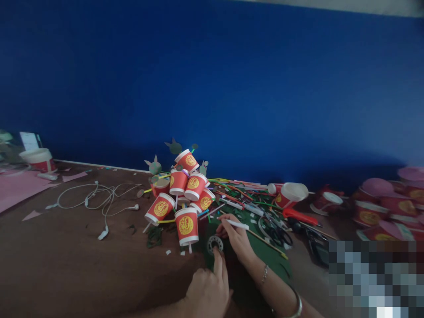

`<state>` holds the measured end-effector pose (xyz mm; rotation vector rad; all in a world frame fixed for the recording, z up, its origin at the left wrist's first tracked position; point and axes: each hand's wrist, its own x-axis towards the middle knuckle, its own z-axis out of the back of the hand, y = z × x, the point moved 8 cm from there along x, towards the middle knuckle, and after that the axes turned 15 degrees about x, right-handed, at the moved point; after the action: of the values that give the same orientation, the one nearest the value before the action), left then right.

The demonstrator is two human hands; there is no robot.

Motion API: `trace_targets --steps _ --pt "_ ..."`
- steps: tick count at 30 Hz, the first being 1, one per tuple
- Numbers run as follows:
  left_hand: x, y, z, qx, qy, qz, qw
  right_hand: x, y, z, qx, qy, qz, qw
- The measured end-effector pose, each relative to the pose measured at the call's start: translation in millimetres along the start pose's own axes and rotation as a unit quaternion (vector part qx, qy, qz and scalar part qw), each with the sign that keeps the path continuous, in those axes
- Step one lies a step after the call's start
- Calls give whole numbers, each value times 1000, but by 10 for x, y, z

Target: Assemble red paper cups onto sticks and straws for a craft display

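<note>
My right hand [236, 236] is closed round a white pen [237, 225], whose tip end points left over a dark green sheet [265, 256]. A finger of my left hand [209, 282] presses on a round grey ring-shaped piece [215, 244] that lies on the sheet's left part. What the rest of that hand does underneath is hidden. Just left of the ring stands a stack of red and white paper cups [186, 225], tilted at various angles, with straws sticking out and green rabbit-head cutouts [155, 166] around it.
White earphones [106, 198] lie on the brown table [99, 274] at left, near pink paper [20, 190]. Scissors [276, 232], a red tool [300, 217], straws and scraps crowd the right. Cups with pink tops [377, 190] stand far right. A blue wall [212, 88] rises behind.
</note>
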<state>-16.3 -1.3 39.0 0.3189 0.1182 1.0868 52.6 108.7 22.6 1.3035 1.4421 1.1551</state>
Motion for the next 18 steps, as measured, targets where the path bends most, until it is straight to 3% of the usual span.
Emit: trace_targets --steps 6,10,12,15,18 --pt "-14 -37 -44 22 -26 -3 999 16 3 4 -19 -1 10 1000" --pt "-18 -76 -76 35 -32 -17 999 -29 240 -26 -115 -2 97 989" --pt "-15 -100 -84 39 -24 -34 998 -87 376 -138 -162 38 130 978" --pt "-6 -119 -69 28 -8 -48 998 -173 467 -350 -216 118 119 962" --pt "15 -97 -82 -2 47 -35 998 -246 506 -574 -285 204 118 929"
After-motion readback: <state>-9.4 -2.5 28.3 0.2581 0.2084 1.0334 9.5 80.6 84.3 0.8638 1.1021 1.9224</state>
